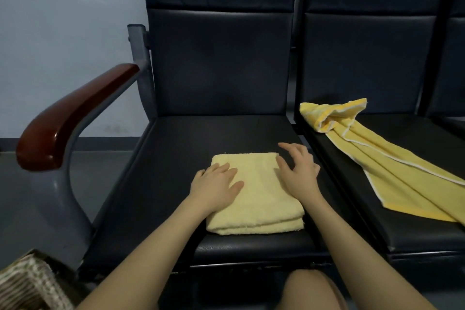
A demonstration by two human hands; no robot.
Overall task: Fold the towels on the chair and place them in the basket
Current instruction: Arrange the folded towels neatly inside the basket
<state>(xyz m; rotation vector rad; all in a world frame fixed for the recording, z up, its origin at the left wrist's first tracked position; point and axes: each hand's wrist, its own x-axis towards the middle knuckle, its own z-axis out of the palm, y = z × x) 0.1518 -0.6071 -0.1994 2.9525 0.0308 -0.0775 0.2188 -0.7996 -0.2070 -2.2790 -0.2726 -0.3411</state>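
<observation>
Folded towel [254, 191]: pale yellow terry cloth, soft nap, squarish pad of stacked layers; lies flat toward the front of the left chair seat [161, 184], black padded leatherette. Left hand [216, 185]: palm down on the pad's left part, fingers nearly together, flat, gripping nothing. Right hand [298, 171]: over the pad's right far corner, fingers spread and curled; contact with the cloth cannot be told. Second towel [392, 171]: brighter yellow, white piping, unfolded and rumpled, draped across the right chair seat [427, 229]; its near end is cut off at the frame edge. Armrest [68, 118]: 1, glossy reddish-brown. Basket [27, 282]: 1, woven, bottom left, mostly cut off; interior hidden. Towels: 2; hands: 2.
</observation>
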